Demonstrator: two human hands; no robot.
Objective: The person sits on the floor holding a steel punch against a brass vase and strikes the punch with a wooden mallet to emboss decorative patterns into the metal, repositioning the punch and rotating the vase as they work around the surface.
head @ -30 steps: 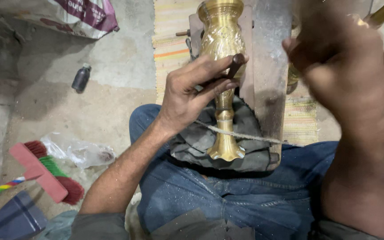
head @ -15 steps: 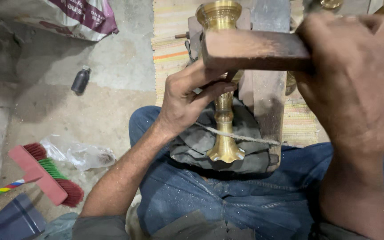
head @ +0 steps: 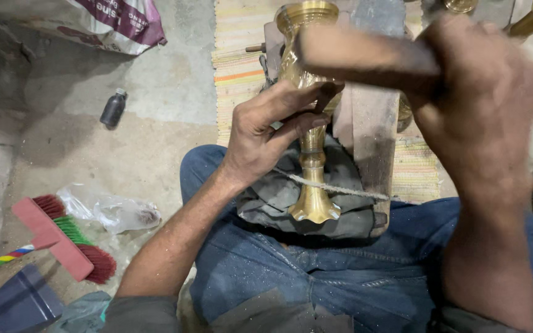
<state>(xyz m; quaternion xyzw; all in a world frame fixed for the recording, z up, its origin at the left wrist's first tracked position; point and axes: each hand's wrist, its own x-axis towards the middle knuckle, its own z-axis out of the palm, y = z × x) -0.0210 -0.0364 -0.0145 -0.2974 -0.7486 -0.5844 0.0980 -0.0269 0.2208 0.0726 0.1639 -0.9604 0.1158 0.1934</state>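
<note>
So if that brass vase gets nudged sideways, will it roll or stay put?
The brass vase looks round-bodied with a narrow stem, so lying on the dark cloth it would probably roll. The cord across its stem and the left hand gripping it likely check that. Polished metal: probably slippery and heavy for its size.

A bare concrete floor (head: 155, 98) carries everything. Up and left of where the left hand (head: 266, 132) grips the brass vase (head: 306, 92), a small dark bottle (head: 113, 108) lies on its side. Farther up and left sits a printed sack (head: 94, 21). Directly beyond the grip, a striped woven mat (head: 242, 55) covers the floor. Down and left of the grip lie a crumpled clear plastic bag (head: 115, 209), a red-backed brush (head: 63, 237) with red and green bristles, and a dark dustpan (head: 20, 302).
</note>
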